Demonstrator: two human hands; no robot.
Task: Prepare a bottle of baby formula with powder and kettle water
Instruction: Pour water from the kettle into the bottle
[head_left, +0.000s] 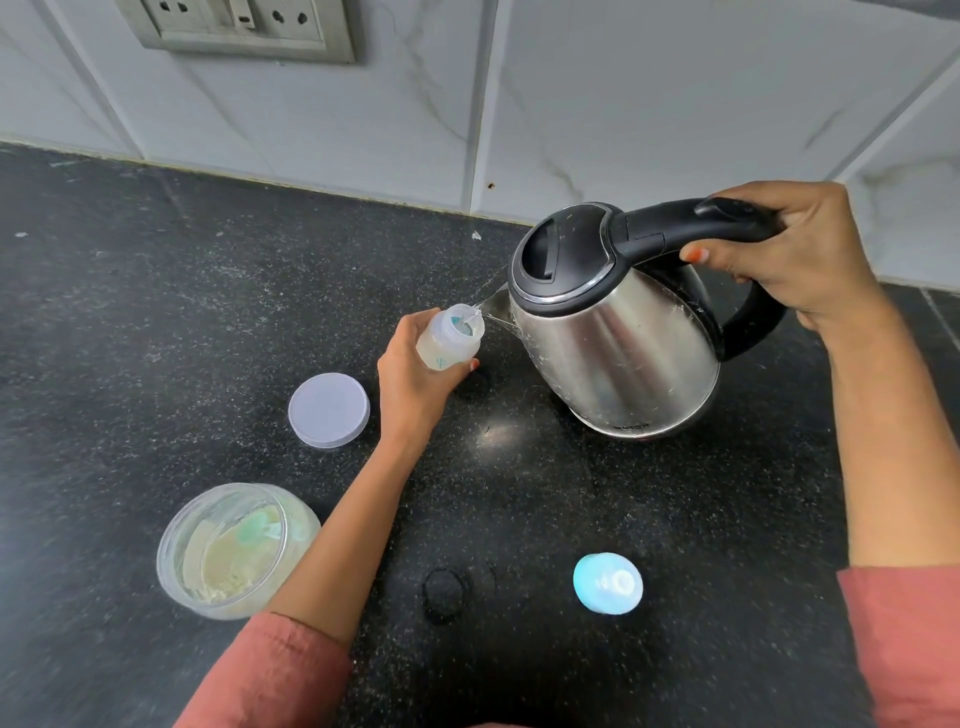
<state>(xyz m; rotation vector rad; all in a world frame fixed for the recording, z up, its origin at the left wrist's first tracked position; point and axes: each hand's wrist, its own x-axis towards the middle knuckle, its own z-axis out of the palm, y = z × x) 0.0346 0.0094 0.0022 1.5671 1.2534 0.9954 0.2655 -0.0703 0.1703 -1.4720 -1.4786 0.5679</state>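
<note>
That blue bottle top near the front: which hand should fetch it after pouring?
Probably the right hand: the blue bottle top lies on its side, and putting down the kettle frees it, while the left hand steadies the bottle.

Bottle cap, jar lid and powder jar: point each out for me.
bottle cap (608, 583), head view, on its blue dome top.
jar lid (328, 409), head view, on its flat top face.
powder jar (182, 545), head view, on its clear left wall.

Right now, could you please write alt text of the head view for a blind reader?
The right hand tilts a steel kettle, pouring water into a small clear baby bottle held by the left hand. An open powder jar stands on the black counter.
</note>
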